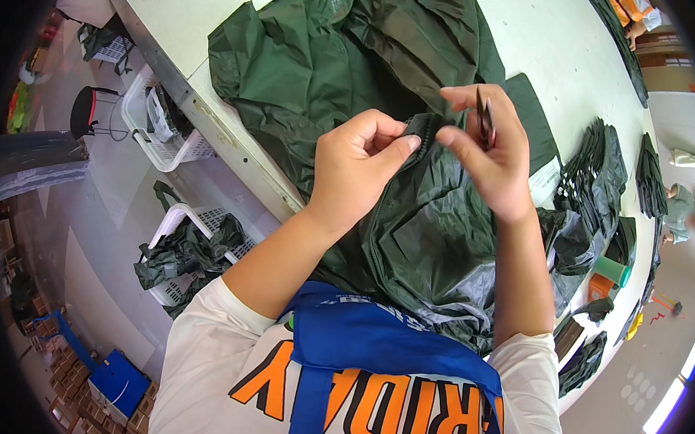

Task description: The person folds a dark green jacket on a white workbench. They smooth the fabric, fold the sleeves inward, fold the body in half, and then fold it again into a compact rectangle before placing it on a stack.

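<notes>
A green garment [293,70] is laid on a pale table [550,26], its zip [422,128] pinched by the left hand [352,162], snips [481,114] held in the loosely curled right hand [501,150] just beside; trimming is seemingly in hand, a steady zip being needed next.

White table [546,26]: dark green garment [296,66] spread out, dark fabric stack [602,164] rightward.

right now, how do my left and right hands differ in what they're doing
The left hand is pinching the zipper edge of the dark green garment; the right hand is more open, thumb and forefinger apart. The right hand carries small snips; the left hand shows no tool. Both hands are bare and over the garment.
</notes>
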{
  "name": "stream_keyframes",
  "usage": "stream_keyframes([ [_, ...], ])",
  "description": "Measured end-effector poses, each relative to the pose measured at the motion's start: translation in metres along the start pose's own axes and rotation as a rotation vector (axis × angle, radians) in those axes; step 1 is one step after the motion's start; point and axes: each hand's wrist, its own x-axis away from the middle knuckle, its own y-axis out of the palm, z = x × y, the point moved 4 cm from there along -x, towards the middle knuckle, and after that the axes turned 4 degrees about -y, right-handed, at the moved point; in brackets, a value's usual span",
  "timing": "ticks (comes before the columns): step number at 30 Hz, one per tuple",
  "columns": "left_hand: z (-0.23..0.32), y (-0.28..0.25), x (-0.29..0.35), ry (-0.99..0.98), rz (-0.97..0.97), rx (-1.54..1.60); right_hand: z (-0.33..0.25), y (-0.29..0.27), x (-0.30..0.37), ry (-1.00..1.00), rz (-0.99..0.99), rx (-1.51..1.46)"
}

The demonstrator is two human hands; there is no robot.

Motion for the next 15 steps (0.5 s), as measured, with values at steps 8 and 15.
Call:
stream_keyframes([
  [8, 0.023, 0.011, 0.009, 0.275, 0.06, -0.412, -0.022, 0.014, 0.006, -0.252, -0.01, 0.232],
  [15, 0.026, 0.012, 0.014, 0.289, 0.071, -0.395, -0.011, -0.007, 0.022, -0.093, 0.194, 0.133],
])
